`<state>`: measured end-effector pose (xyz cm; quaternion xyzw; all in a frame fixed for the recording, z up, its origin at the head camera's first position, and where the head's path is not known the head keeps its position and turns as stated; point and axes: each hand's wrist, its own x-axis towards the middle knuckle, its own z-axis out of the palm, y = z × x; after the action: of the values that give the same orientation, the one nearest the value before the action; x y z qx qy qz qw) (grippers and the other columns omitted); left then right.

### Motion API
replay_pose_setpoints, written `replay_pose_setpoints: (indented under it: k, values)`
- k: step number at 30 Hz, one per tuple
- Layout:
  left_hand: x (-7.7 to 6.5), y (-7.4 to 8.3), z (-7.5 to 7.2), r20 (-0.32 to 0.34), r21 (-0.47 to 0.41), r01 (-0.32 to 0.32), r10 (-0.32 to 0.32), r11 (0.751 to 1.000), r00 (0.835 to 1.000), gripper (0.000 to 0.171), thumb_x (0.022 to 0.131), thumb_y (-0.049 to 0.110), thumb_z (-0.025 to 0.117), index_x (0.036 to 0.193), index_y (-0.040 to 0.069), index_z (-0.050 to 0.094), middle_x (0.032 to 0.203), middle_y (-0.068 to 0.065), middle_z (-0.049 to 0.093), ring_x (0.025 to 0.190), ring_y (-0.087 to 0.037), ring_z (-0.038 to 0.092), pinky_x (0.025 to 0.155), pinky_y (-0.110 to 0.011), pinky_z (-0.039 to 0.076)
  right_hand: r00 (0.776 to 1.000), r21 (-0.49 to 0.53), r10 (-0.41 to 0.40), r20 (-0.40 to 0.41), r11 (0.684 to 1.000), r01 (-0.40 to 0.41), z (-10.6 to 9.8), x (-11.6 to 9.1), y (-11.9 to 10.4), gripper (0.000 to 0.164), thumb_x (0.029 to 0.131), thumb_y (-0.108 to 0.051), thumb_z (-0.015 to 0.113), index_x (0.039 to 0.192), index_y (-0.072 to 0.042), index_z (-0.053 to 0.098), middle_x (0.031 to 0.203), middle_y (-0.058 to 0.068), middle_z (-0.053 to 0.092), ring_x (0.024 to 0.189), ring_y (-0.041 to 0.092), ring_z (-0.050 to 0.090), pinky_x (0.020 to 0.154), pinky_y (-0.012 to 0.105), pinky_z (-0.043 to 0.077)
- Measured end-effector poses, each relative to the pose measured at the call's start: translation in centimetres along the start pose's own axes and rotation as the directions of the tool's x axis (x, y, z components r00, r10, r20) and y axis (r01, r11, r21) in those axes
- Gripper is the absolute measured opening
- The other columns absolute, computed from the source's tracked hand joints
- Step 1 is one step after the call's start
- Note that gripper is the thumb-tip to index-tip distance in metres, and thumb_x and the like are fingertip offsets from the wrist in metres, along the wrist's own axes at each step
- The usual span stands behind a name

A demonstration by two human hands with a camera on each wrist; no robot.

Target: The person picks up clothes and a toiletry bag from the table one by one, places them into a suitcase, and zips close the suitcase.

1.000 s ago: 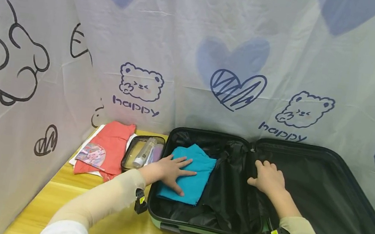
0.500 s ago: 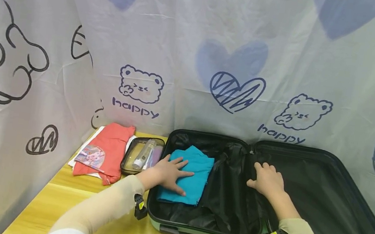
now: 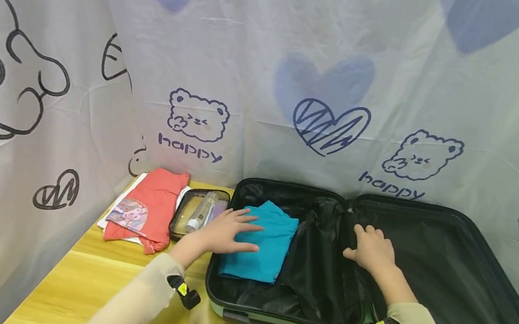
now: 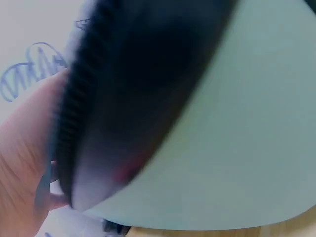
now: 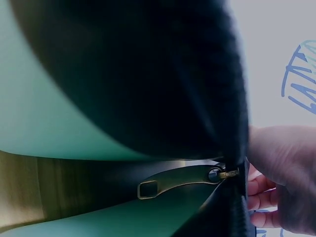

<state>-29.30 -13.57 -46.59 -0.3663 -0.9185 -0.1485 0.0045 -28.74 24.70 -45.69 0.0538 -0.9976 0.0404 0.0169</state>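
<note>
An open mint-green suitcase (image 3: 284, 316) with black lining lies on the table. Folded turquoise clothing (image 3: 271, 244) sits in its left half. My left hand (image 3: 223, 233), fingers straight and spread, is over the suitcase's left rim, fingertips overlapping the clothing's left part. In the left wrist view, the suitcase's green side (image 4: 237, 138) fills most of the picture. At the fold between the two halves is my right hand (image 3: 372, 249), its fingers loosely bent and holding nothing. The right wrist view shows a zipper pull (image 5: 180, 178) hanging near that hand's fingers.
Left of the suitcase stands a clear, black-edged pouch (image 3: 183, 215) with a bottle (image 3: 201, 211) inside. Beyond it lies a folded coral shirt (image 3: 158, 198) on white cloth. The suitcase's other half (image 3: 431, 269) spreads to the right. A printed curtain (image 3: 270, 77) hangs behind.
My left hand has drawn back from the middle of the turquoise clothing, toward the left and the suitcase rim. My right hand has stayed at the fold.
</note>
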Motion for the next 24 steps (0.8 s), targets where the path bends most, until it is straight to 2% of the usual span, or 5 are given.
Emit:
replay_pose_setpoints:
  k: [6,14,19,24]
  values:
    - [-2.0,0.5,-1.1,-0.138,-0.029,0.007,-0.011,1.000,0.990,0.059,0.090,0.054,0.060,0.140,0.025,0.055,0.150,-0.004,0.048,0.145,-0.033,0.033,0.117,-0.061,0.022,1.000,0.001,0.002,-0.003,1.000,-0.002,0.1,0.0,0.3,0.077,0.083,-0.034,0.074,0.141,0.006,0.042,0.136,0.034,0.046,0.122,0.053,0.044,0.095,0.066,0.041]
    - [-4.3,0.8,-2.3,-0.276,-0.050,0.028,-0.041,0.998,0.960,0.054,0.090,0.050,0.062,0.138,0.024,0.057,0.141,-0.004,0.057,0.138,-0.031,0.045,0.114,-0.057,0.032,1.000,0.004,0.000,-0.018,1.000,0.000,-0.1,0.0,0.5,0.077,0.083,-0.034,0.074,0.141,0.007,0.042,0.136,0.035,0.046,0.121,0.053,0.044,0.095,0.066,0.041]
    - [-5.9,0.5,-2.9,-0.369,-0.145,0.066,-0.116,0.987,0.922,0.048,0.091,0.043,0.064,0.134,0.022,0.060,0.136,-0.003,0.062,0.131,-0.030,0.053,0.109,-0.054,0.040,0.999,-0.003,-0.003,-0.034,1.000,0.003,0.0,-0.1,0.5,0.077,0.082,-0.034,0.074,0.140,0.007,0.043,0.134,0.034,0.048,0.120,0.052,0.046,0.093,0.065,0.042]
    - [-8.0,-0.5,-3.4,-0.452,-0.213,0.131,-0.216,0.968,0.865,0.047,0.092,0.035,0.066,0.135,0.018,0.060,0.135,-0.007,0.062,0.128,-0.031,0.054,0.106,-0.054,0.042,0.999,-0.007,-0.014,-0.029,1.000,0.014,0.2,0.1,0.2,0.077,0.082,-0.035,0.074,0.139,0.007,0.044,0.133,0.033,0.049,0.118,0.052,0.048,0.092,0.064,0.043]
